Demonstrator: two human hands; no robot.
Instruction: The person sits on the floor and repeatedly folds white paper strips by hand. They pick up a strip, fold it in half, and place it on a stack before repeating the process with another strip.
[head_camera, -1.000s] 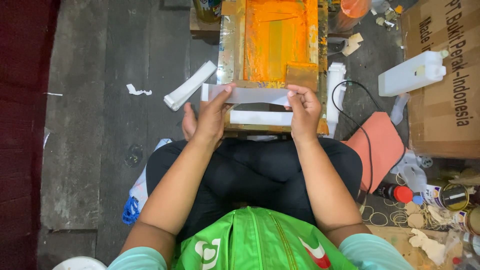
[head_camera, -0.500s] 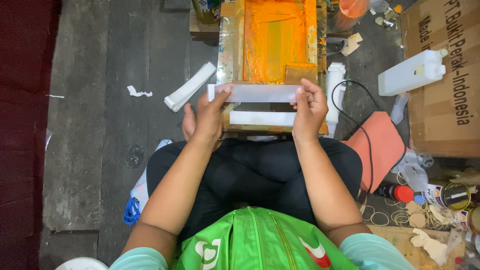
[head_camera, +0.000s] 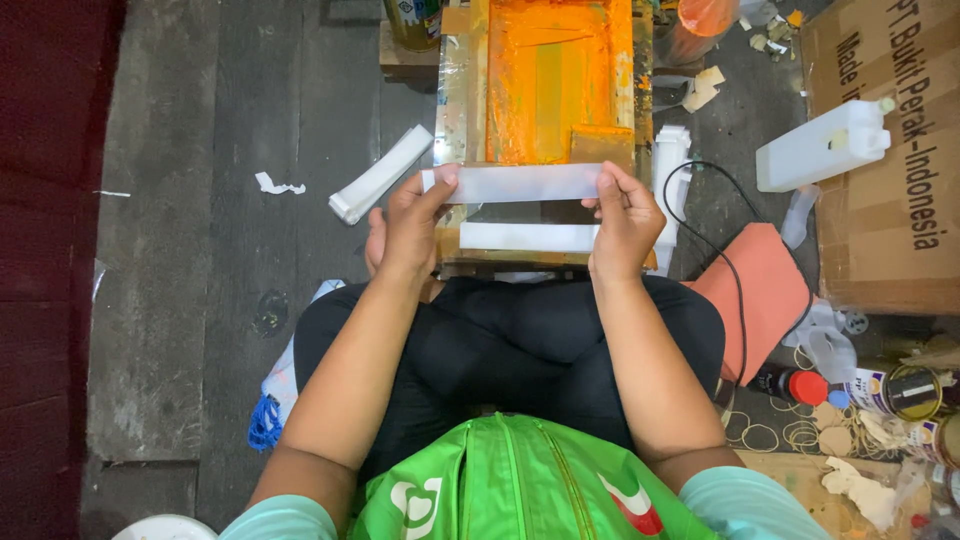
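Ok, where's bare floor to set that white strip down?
Free: grey floor left of the orange frame, between the dark red edge and folded white stack. Crowded: right side, with jug, carton, cable, cans.

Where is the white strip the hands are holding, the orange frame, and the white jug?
white strip (head_camera: 520, 183), head view, middle of its flat face.
orange frame (head_camera: 550, 75), head view, centre of the orange-stained screen.
white jug (head_camera: 815, 155), head view, middle of its side.
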